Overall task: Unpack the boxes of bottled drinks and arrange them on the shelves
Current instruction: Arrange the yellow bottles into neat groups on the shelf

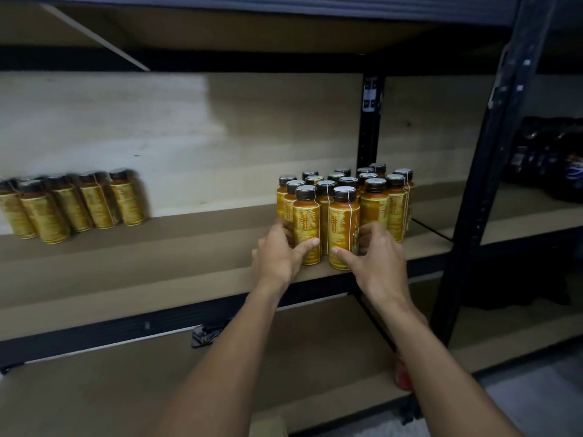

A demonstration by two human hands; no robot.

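Golden bottles (343, 222) partly hide fingers of left hand (277, 255) and right hand (380, 258), each gripping one.

The bottles (344, 209) in front of me wear golden-yellow labels (306, 225) printed with fine dark text, show orange-brown drink at the shoulders, and carry dark caps (344, 193) with pale grey tops, with a thin white string (350, 222) running down a few. The second group of bottles (72, 206) to my left has the same gold and orange, blurred. The shelf (189, 247) is tan-brown, the back panel (189, 137) pale cream with faint wood grain, the metal frame (492, 152) black, and the dark packs (555, 159) to my far right show blue and white marks.
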